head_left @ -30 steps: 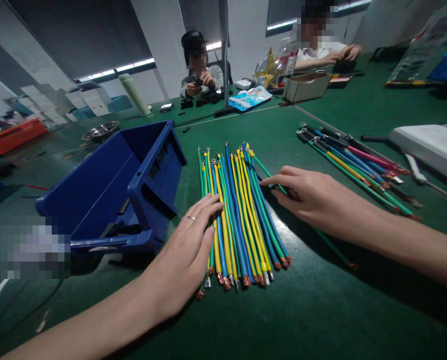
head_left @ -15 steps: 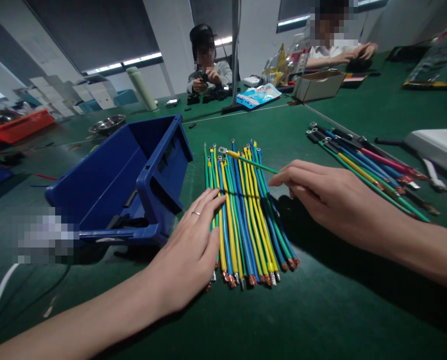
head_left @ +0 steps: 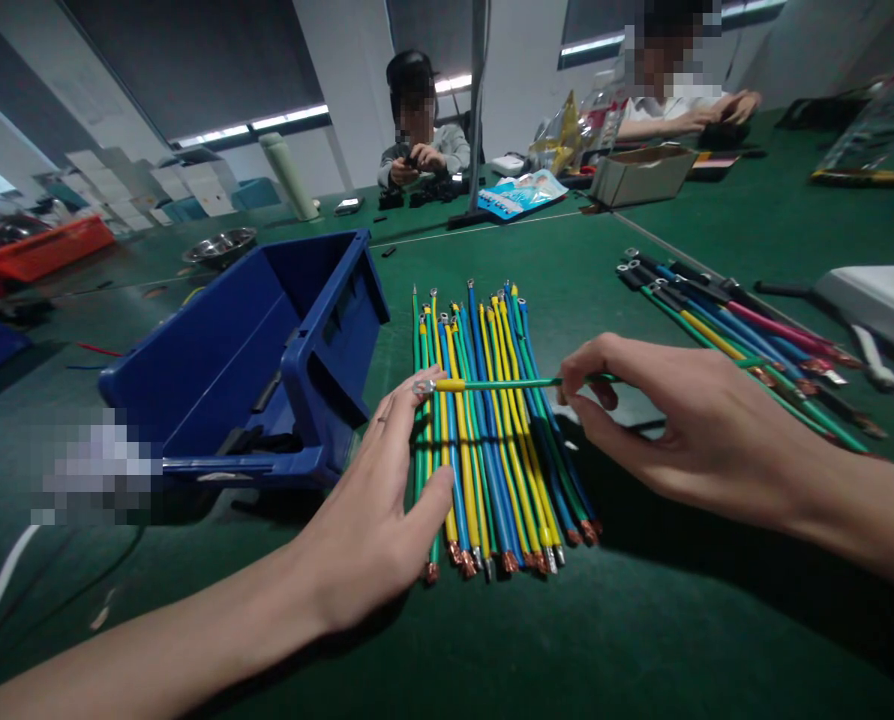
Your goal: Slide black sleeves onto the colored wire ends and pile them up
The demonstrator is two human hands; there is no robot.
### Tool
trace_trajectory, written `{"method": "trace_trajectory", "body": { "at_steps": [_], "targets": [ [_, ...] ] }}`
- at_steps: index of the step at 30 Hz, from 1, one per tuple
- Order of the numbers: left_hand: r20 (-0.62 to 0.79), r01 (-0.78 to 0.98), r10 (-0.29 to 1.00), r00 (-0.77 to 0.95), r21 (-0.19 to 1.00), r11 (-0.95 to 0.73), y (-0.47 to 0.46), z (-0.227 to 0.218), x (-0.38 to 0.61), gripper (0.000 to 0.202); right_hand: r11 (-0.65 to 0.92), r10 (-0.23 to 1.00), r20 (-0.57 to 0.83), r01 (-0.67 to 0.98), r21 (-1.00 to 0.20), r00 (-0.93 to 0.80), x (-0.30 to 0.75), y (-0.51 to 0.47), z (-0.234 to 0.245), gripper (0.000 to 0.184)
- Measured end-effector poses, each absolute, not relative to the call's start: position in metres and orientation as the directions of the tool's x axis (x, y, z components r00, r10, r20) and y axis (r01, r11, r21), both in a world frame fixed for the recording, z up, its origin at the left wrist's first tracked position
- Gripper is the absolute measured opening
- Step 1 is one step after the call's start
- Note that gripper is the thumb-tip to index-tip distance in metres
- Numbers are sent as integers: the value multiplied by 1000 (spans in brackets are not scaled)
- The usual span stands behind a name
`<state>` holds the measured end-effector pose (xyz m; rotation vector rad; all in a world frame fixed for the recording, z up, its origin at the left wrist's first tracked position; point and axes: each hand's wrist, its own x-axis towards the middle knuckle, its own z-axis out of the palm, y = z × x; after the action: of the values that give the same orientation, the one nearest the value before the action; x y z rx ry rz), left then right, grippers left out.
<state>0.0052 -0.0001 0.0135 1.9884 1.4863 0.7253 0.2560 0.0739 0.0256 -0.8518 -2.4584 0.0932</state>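
Note:
A flat row of yellow, green and blue cables [head_left: 492,420] with metal terminals lies on the green table [head_left: 537,620]. My right hand [head_left: 672,425] pinches a single green cable [head_left: 503,383] and holds it crosswise above the row, its yellow sleeve and ring terminal pointing left. My left hand [head_left: 383,500] rests at the row's left edge, fingers stretched out, fingertips touching the terminal end of the held cable.
A tipped blue plastic bin [head_left: 252,360] stands left of the cables. A second bunch of mixed-colour cables [head_left: 732,330] lies at the right, beside a white box [head_left: 878,300]. Two other people sit at the far side, near a cardboard box [head_left: 638,172].
My right hand lifted one green cable off the row's right side and swung it crosswise over the row. My left hand's fingers rose to meet its terminal end.

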Motion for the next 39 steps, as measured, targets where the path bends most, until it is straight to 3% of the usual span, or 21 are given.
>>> {"method": "trace_trajectory", "body": {
  "at_steps": [6, 11, 22, 34, 39],
  "targets": [
    [172, 466, 979, 111, 861, -205, 0, 16, 8, 15, 825, 519, 577, 546, -146, -630, 256, 74, 28, 8],
    [186, 442, 977, 103, 871, -213, 0, 16, 7, 14, 841, 482, 560, 534, -82, -673, 258, 75, 28, 9],
    [255, 439, 943, 214, 837, -326, 3, 13, 6, 21, 889, 448, 588, 407, -211, -673, 258, 79, 24, 5],
    [588, 364, 761, 275, 668, -648, 1, 16, 3, 18, 882, 468, 544, 326, -341, -696, 252, 68, 35, 24],
    [519, 376, 806, 286, 713, -592, 2, 15, 3, 17, 892, 451, 569, 366, -264, -688, 252, 73, 27, 15]
  ]
}}
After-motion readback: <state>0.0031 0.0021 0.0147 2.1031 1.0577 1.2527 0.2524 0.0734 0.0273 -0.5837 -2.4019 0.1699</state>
